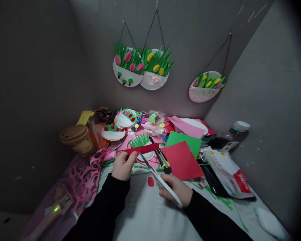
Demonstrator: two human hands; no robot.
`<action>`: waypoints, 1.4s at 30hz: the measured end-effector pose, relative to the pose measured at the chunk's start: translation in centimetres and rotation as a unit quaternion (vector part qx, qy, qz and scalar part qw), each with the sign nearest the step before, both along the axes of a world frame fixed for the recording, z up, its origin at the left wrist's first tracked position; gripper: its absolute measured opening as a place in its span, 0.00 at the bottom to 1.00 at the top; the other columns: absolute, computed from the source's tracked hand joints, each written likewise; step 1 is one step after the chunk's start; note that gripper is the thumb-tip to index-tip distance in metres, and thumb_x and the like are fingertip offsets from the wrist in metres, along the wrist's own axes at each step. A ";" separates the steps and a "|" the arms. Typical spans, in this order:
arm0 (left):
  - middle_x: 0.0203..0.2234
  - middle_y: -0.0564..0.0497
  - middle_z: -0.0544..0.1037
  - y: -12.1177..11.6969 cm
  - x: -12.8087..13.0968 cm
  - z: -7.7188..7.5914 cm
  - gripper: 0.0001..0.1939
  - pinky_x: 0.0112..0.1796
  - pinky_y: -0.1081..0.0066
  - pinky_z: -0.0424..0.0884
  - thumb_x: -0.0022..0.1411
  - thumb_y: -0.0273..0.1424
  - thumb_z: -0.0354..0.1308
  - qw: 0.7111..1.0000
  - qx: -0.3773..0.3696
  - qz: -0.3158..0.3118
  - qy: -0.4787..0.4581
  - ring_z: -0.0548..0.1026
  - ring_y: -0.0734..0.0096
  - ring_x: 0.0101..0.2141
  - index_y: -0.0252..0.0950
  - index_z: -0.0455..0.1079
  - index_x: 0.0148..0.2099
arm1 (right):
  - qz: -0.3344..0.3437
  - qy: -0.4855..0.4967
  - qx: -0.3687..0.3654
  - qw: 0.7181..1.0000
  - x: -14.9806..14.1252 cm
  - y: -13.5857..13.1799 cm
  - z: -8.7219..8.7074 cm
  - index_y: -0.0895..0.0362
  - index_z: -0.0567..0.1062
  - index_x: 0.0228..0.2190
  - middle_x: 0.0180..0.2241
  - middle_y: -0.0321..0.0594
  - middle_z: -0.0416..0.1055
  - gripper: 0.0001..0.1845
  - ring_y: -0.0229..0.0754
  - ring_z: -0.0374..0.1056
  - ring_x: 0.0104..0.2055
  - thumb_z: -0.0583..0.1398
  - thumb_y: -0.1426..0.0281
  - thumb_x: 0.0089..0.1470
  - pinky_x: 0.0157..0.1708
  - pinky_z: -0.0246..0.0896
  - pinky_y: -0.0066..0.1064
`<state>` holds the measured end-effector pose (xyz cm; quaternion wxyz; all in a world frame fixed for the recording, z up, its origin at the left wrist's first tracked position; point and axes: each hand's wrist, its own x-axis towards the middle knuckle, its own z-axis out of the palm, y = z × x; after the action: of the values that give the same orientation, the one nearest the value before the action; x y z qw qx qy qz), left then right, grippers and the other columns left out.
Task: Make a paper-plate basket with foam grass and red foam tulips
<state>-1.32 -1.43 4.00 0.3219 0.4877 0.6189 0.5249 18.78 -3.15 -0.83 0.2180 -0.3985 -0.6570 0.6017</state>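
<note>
Left hand [124, 165], its forearm slanting up and inward, is raised with the thumb uppermost, pinching a red strip [147, 147] that sticks out rightward from the fingertips. Between the hands, nearer the wearer, lies a red oval [151, 181]; a cutter [163, 160] lies beyond them. Scissors [162, 182] slant up and leftward from the right hand [178, 190], tips at the strip; its fingers curl around the handles, forearm angled in. Just beyond that hand lies a red sheet [183, 162]; farther right, a pouch [229, 172].
</note>
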 end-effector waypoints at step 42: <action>0.14 0.59 0.58 0.5 -0.8 -0.4 0.15 0.20 0.75 0.51 0.58 0.38 0.50 0.993 0.054 -0.103 -0.016 0.55 0.80 0.17 0.36 0.58 0.22 | 0.003 -0.008 -0.019 1.000 0.4 0.2 0.1 0.57 0.60 0.21 0.17 0.27 0.55 0.12 0.29 0.50 0.19 0.61 0.69 0.38 0.18 0.44 0.23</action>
<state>-2.15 -0.88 3.58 0.3571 0.5574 0.5309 0.5290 19.16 -2.95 -0.71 0.2039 -0.4051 -0.6484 0.6115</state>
